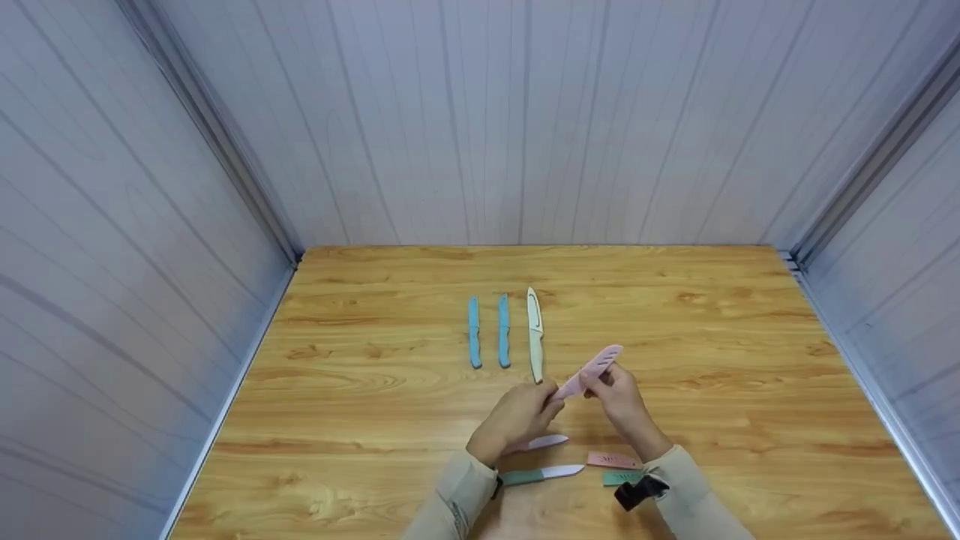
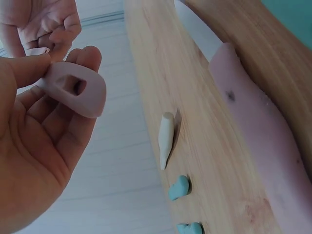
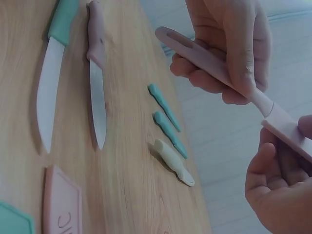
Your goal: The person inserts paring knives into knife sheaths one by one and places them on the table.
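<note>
We're watching the left hand [image 1: 517,420] gripping the pink knife's handle [image 3: 207,58] while the right hand [image 1: 622,399] is pinching the pink sheath [image 1: 602,363] beyond it, presumably avoiding the blade. Both are hovering above the table [image 1: 337,420], toward its near edge; a bare green knife [image 1: 523,477] is lying closer in, perhaps for easy reach.

I'm in a plain booth [image 1: 487,120]: streaked grey wall panels [image 1: 637,112] stand beyond and either side of my fingers [image 3: 262,160], a wood-grain table [image 1: 360,315] beneath.
</note>
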{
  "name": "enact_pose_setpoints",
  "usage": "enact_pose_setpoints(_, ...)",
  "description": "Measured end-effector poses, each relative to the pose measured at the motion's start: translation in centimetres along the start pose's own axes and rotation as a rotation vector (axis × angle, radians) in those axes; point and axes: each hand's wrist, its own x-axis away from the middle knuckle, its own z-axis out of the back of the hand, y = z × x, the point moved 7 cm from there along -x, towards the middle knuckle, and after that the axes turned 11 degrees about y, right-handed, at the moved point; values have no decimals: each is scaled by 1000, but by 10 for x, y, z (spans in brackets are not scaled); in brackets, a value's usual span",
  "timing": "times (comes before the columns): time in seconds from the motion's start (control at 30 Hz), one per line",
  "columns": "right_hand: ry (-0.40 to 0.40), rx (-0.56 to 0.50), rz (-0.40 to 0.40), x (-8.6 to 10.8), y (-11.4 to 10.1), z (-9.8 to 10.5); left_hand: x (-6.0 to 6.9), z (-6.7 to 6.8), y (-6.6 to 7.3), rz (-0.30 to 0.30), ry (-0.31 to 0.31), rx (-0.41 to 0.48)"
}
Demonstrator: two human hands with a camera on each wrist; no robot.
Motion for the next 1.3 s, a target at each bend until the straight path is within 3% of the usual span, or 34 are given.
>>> enact_pose_setpoints(0.23,45,-25,-69,-13,6,-1,5,1,-13,57,-29,39)
enact_pose_setpoints(0.53,105,-82,-180,-46,12,3,19,10,-37,112,-79,23)
enact_pose_setpoints(0.7,31,2,-238,-62,17,-3,31,13,-52,167,-106,23)
enact_pose_setpoints(0.87,-70,109,-257,-78,21,-11,42,15,-62,185,-114,19)
enact_pose_setpoints(1.1,-68,276,-192,-109,28,-14,51,13,-70,207,-167,-8)
enact_pose_setpoints(1.3,-64,413,-155,-122,42,-23,59,8,-68,170,-200,-13)
